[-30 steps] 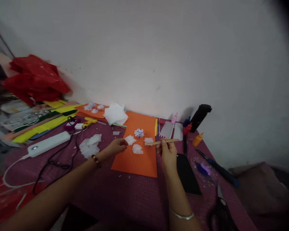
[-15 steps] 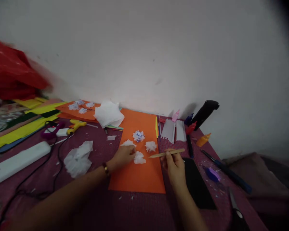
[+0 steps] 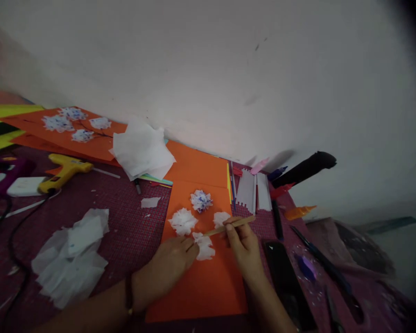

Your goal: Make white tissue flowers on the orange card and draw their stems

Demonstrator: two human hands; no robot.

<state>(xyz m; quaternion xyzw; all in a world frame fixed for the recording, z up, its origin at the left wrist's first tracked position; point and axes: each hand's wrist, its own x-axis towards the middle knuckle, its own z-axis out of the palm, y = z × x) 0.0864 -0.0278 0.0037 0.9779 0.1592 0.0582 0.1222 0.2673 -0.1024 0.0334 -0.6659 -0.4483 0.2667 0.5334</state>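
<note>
My right hand point(image 3: 242, 247) pinches a flat, pointed wooden stick point(image 3: 244, 223) that slants leftward. The stick's tip reaches the upper edge of a white tissue-paper flower point(image 3: 205, 247) on an orange sheet point(image 3: 197, 296). At that flower's left edge, my left hand point(image 3: 171, 261) has its fingers closed and seems to grip it; the fingertips are partly hidden. Above lie a second white flower point(image 3: 183, 221), a blue-speckled white flower point(image 3: 201, 200) and, partly behind the stick, another white flower point(image 3: 221, 219).
Loose white tissue point(image 3: 72, 259) and a yellow glue gun point(image 3: 64, 171) with a cord lie left. Behind are white sheets point(image 3: 142, 150) and an orange sheet with speckled flowers point(image 3: 100, 143). A black phone point(image 3: 287, 282), an orange tube point(image 3: 298, 212) and scissors point(image 3: 333, 310) are right.
The view has moved closer and tilted. My left hand has moved down, uncovering the left flower. The stick's tip has come over to the lower flower, partly covering the right one.
</note>
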